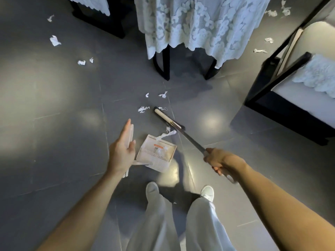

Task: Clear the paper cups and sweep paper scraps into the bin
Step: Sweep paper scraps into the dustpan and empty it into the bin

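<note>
Your right hand (pixel 216 161) grips the broom (pixel 167 120) handle; your left hand (pixel 123 147) lies straight-fingered against the dustpan (pixel 157 153) handle. Draw the paper scraps (pixel 143 109) lying beside the broom head toward the pan's lip in short strokes.

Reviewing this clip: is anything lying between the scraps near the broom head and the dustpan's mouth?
Nothing visible does. Bare floor separates the scraps from the dustpan; only one long scrap drapes over its lip. The broom, gripped by the right hand, lies beside that path.
</note>
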A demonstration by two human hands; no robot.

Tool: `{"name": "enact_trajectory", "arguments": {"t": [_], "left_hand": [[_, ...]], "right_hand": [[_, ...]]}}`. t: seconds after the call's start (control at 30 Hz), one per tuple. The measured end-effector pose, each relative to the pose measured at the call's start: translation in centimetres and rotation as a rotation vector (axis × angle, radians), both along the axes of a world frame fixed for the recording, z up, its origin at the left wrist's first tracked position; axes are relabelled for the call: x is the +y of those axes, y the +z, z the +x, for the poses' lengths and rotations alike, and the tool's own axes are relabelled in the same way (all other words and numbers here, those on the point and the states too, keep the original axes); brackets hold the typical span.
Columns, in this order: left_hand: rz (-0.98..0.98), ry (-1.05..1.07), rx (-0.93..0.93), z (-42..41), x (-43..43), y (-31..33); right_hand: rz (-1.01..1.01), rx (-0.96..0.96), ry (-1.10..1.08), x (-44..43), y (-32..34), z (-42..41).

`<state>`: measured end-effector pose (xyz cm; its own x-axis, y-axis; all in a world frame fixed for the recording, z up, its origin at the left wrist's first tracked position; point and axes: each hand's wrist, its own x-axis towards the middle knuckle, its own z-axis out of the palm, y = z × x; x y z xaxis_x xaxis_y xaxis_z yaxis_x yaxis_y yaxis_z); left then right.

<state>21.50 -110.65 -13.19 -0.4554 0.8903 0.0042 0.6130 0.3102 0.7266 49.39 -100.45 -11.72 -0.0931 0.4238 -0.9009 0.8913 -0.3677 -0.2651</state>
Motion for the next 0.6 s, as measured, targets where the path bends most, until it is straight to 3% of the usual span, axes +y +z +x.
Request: {"name": "enact_trajectory", "arguments": {"t": [0.1,0.23,0.33,0.6], "left_hand": [[0.006,-0.043,-0.038,-2.8,2.1,0.0],[0.026,-0.089,-0.047,-5.2,4.2,0.2],[0.045,-0.155,-0.052,-6.8,4.4,0.2],[0.096,-0.121,0.016,-11.4,7.3,0.4]], "right_hand": [[-0.132,0.048,-0.051,-2.1,-0.1,-2.4],[-0.191,0.003,0.051,-1.6,2.8,-4.3],[-0.24,-0.005,-0.079,-0.1,4.8,-4.9],[-0.109,0.085,-0.219,4.4,6.1,-8.9]]}}
